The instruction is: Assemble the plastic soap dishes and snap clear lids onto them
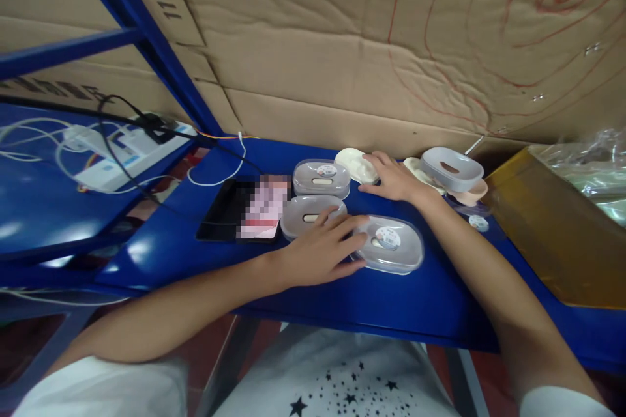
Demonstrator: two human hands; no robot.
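Note:
My left hand (315,251) is spread, palm down. Its fingers lie over the near edge of a grey oval soap dish (293,212) with a slot in its middle, and their tips reach the left side of another soap dish (398,247) under a clear cover with a round sticker. Behind them sits a third covered grey soap dish (321,177). My right hand (394,177) stretches its fingers at the right edge of a cream oval piece (353,163); whether it grips it I cannot tell. Just right of that hand lies another cream piece (413,166), partly hidden.
A grey slotted tray (452,168) rests on a peach-coloured piece (472,192) at the right. Beyond it stands an open cardboard box (562,228) with clear plastic bags. A phone-like screen (264,208), cables and a power strip (110,169) lie left on the blue table (454,300).

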